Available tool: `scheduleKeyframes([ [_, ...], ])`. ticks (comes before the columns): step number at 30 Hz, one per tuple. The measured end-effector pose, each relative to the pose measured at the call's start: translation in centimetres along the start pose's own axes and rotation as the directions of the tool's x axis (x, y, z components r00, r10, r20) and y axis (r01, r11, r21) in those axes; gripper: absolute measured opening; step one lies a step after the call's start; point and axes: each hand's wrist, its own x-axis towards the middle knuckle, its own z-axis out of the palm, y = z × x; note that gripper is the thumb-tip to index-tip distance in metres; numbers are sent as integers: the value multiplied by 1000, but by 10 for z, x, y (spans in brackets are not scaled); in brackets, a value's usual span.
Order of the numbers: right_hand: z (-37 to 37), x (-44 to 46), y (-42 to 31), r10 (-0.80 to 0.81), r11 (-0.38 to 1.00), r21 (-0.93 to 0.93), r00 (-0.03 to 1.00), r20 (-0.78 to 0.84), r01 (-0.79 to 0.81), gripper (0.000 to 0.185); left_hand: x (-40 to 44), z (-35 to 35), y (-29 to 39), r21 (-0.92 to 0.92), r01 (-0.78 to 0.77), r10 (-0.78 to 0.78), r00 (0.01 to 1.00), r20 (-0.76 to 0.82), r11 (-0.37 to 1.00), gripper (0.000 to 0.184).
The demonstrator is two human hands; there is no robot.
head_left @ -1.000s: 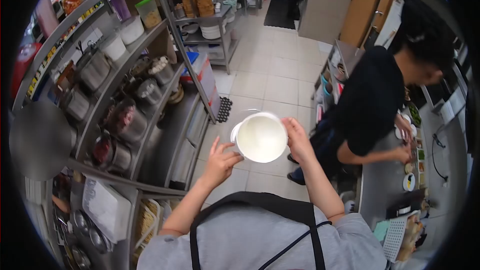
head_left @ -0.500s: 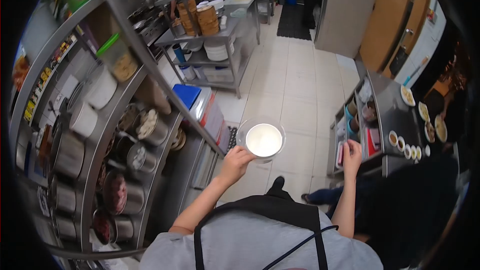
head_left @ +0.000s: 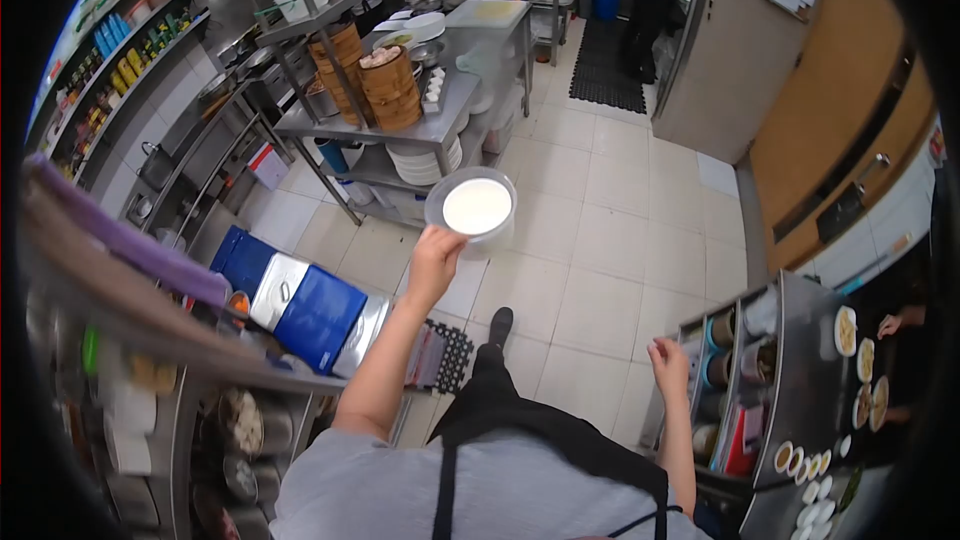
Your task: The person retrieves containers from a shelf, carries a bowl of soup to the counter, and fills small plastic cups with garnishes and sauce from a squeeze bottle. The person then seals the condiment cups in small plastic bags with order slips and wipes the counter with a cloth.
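A clear round plastic tub [head_left: 504, 232] holds a white liquid [head_left: 476, 206] inside it. The thumb and fingers of my left hand [head_left: 436, 258] grip the tub's near rim, out in front of my body over the floor. My right hand [head_left: 670, 368] hangs on the other side, loosely curled with fingers partly apart, and no object shows in it. It is nearest to the open steel shelf unit [head_left: 735, 340] on the right, apparently not touching it.
Ahead on the left, a steel table [head_left: 455, 105] carries bamboo steamers [head_left: 392, 90]. Blue-lidded containers [head_left: 318, 315] and a rack [head_left: 170, 370] stand close on my left. At right, a counter [head_left: 800, 335] holds plates and small bowls. Another person [head_left: 655, 25] stands far ahead beside a dark mat [head_left: 607, 70].
I have stepped forward, and the left rack has dropped back. The tub in my left hand has shifted left and up in view. My right hand has moved lower and slightly left.
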Motion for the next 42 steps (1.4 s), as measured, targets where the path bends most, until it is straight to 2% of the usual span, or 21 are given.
scheduleKeyframes([
  [4,68,41,121,258,913,-324,966,-16,-250,30,147,68,-117,35,-4,5,1000,-19,999,6],
  [5,77,33,142,434,819,-412,901,-11,-400,34,184,92,-153,31,-6,7,1000,-23,999,6],
  [6,81,22,145,518,773,-414,855,-25,-481,28,219,111,-187,28,-4,5,1000,-15,1000,7],
  [7,94,0,186,597,665,-593,801,55,-455,25,252,129,-215,18,2,-2,1000,-7,1000,7],
  [11,97,-9,156,824,491,-598,561,82,-634,27,377,188,-315,70,93,-91,995,-33,993,10],
  [16,102,36,110,874,446,-518,481,76,-730,29,463,240,-428,136,171,-166,985,-47,976,11],
  [22,102,94,91,869,463,-473,488,78,-750,33,513,280,-507,299,267,-249,964,-97,916,14],
  [26,97,120,95,862,478,-459,501,80,-749,35,537,292,-550,396,335,-351,936,-35,855,20],
  [28,98,131,96,854,493,-449,513,84,-745,36,543,305,-563,362,165,-55,954,-295,917,24],
  [31,108,149,84,805,565,-398,588,75,-723,34,540,323,-535,271,157,-82,960,-269,950,28],
  [32,112,160,77,759,626,-342,648,62,-701,32,535,336,-522,226,184,-129,963,-237,957,27],
  [33,115,167,80,754,633,-341,653,71,-695,32,526,350,-506,185,210,-173,964,-201,960,25],
  [34,122,171,92,770,619,-353,632,94,-702,30,519,343,-467,14,219,-217,972,-91,976,23],
  [35,133,173,116,780,610,-363,614,119,-704,29,507,366,-455,-116,171,-193,957,-215,978,17],
  [36,144,170,150,667,710,-392,736,112,-584,29,495,386,-446,-116,161,-180,967,-179,980,15],
  [37,162,195,176,655,726,-382,745,129,-572,29,490,395,-441,-116,151,-166,976,-141,982,14],
  [38,179,216,201,565,782,-404,814,139,-474,29,495,387,-434,-96,148,-161,976,-145,984,14],
  [39,175,247,171,472,822,-433,868,155,-370,28,498,377,-421,-135,201,-218,968,-124,970,15],
  [40,160,305,145,535,829,-379,781,323,-411,27,496,368,-409,-177,266,-286,952,-105,948,16],
  [41,178,342,146,491,827,-435,833,256,-355,26,502,357,-416,-104,320,-331,937,-112,942,18],
  [42,197,384,152,482,846,-393,831,277,-360,26,516,338,-434,-31,369,-370,921,-125,929,20],
])
